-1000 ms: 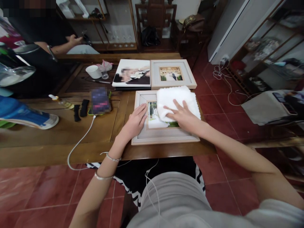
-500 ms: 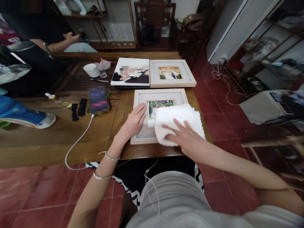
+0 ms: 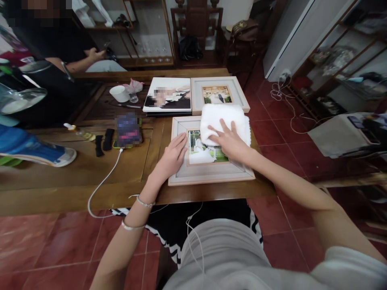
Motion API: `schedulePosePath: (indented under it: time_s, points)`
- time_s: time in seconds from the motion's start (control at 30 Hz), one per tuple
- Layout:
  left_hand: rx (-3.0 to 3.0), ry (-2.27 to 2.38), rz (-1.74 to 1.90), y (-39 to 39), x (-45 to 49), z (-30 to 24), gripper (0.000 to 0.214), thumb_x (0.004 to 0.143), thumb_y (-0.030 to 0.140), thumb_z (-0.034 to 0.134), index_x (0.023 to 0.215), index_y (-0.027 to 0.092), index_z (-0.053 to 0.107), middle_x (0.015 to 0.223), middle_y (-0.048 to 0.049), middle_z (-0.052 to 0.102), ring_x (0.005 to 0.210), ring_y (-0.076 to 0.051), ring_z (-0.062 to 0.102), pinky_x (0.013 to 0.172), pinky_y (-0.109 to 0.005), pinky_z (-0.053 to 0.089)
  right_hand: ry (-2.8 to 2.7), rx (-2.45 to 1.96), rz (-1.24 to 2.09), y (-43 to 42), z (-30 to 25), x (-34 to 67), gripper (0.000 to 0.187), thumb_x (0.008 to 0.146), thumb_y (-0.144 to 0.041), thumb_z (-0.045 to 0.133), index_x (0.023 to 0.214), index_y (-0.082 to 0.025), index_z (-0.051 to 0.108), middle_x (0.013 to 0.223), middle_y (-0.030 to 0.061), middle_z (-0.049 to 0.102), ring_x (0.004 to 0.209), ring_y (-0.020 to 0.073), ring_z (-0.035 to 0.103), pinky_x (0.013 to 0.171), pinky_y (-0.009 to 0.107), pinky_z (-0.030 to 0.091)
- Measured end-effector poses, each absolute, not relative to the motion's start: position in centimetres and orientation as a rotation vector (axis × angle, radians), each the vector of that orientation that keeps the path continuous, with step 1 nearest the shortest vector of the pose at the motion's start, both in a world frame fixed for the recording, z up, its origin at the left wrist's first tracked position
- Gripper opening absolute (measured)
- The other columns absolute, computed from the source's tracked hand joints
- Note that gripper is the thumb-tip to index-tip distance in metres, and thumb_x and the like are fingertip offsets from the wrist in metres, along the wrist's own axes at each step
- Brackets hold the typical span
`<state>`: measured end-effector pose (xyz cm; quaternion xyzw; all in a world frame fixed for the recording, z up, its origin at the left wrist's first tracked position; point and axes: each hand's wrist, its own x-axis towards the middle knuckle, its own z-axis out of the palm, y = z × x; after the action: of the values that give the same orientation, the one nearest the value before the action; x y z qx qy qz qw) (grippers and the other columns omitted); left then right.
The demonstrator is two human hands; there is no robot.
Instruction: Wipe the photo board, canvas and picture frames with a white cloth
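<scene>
White cloth up at the frame's far right corner

The folded white cloth [image 3: 216, 114] has slid from the near right part of the front picture frame [image 3: 208, 172] to its far right, baring the near right border; the stroke seems to run between near and far edges. The right hand [image 3: 229, 141] lies spread on the cloth, not clenched; whether any fingers pinch it, I cannot tell. The left hand [image 3: 172, 159] rests flat and unclenched on the left border, as before.
In view, the cloth overlaps the near edge of the rear picture frame [image 3: 242, 100]; contact is unclear. Little tabletop lies to the right before the drop; leftward, the wooden table [image 3: 121, 189] gives more room, up to the white cable [image 3: 96, 181]
</scene>
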<state>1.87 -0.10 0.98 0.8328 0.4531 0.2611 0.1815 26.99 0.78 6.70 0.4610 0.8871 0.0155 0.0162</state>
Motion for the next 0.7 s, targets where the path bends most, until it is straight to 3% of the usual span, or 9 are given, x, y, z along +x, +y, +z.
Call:
schedulePosePath:
  time_s: [0.33,0.5,0.7]
  points:
    - [2.354,1.312,0.769,-0.2,2.0,0.5,0.048,0.101,0.033,0.034,0.144,0.013,0.045,0.152,-0.016,0.041,0.143,-0.027,0.035,0.117,-0.051,0.031,2.674,0.966,-0.528,-11.9,13.4,28.5,0.079,0.064,0.011,0.039,0.134,-0.023,0.054,0.159,0.0034,0.031,0.145,0.0406,0.024,0.108,0.066,0.037]
    - [2.402,1.29,0.759,-0.3,1.9,0.5,0.048,0.101,0.031,0.034,0.146,0.014,0.042,0.154,-0.0151,0.039,0.144,-0.026,0.034,0.117,-0.052,0.03,2.751,1.085,-0.422,-10.9,10.7,27.8,0.078,0.064,0.01,0.039,0.134,-0.022,0.053,0.161,0.002,0.025,0.146,0.0429,0.016,0.106,0.072,0.033]
    - [2.435,1.261,0.761,-0.3,1.8,0.5,0.048,0.102,0.029,0.031,0.146,0.012,0.041,0.153,-0.0169,0.04,0.144,-0.027,0.032,0.117,-0.052,0.03,2.801,1.46,-0.07,-2.3,7.5,27.8,0.079,0.068,0.009,0.037,0.14,-0.019,0.048,0.16,0.0071,0.027,0.147,0.0431,0.014,0.109,0.074,0.023]
